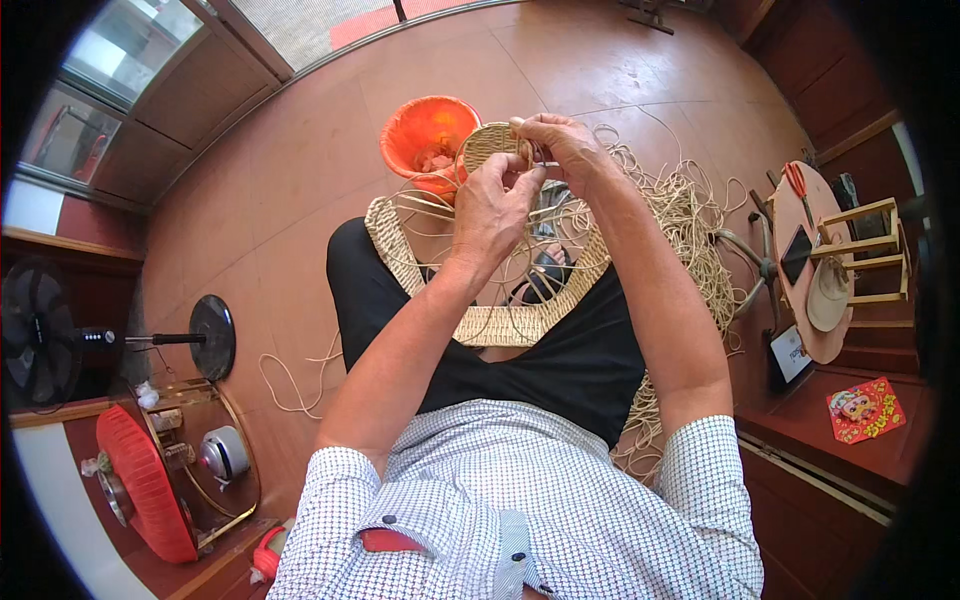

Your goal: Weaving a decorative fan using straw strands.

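Note:
Out in front of me, both hands meet at the right edge of a small round woven straw piece [489,142]. My left hand [492,208] is closed, its thumb and fingers pinching the straw cord at that edge. Close against it, my right hand [568,147] pinches the same spot with bent fingers; its fingertips partly hide the cord. A U-shaped woven straw band [500,325] lies across my lap between my thighs. Loose cords hang from the work between the band's two sides.
An orange bucket [430,135] stands just beyond the woven piece. A big tangle of straw cord [690,235] covers the floor at right. Further right, a round table [800,270] holds red-handled scissors [797,183] and a cap [829,292]. A black fan [95,340] is at left.

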`<action>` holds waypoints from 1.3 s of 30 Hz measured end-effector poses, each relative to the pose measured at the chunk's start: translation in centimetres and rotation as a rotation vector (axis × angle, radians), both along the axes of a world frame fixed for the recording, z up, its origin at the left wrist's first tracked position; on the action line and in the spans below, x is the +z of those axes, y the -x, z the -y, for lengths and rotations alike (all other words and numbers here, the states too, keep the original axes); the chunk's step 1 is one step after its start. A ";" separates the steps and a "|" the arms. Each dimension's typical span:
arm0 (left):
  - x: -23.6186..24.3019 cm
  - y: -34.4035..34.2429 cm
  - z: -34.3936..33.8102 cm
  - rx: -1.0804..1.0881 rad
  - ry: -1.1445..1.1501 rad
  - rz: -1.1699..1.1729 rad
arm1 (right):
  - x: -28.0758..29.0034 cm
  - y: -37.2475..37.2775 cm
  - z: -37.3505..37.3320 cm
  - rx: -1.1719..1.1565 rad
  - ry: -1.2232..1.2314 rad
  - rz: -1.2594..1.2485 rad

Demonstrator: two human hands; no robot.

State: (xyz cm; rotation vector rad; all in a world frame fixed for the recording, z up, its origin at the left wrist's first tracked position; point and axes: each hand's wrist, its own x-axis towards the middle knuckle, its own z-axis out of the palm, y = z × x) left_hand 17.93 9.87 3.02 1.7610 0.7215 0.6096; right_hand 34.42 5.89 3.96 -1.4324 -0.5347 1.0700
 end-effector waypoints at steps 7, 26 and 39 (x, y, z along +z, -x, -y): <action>-0.5 -0.2 0.4 0.026 -0.213 0.023 | -0.5 -0.5 -0.1 0.044 -0.058 -0.079; 8.7 -1.2 -3.4 -0.236 0.724 0.321 | -2.2 1.3 2.5 0.038 -0.422 0.126; 5.9 19.1 -2.0 -0.060 0.156 -0.290 | -2.6 2.4 1.3 -0.223 -0.336 0.432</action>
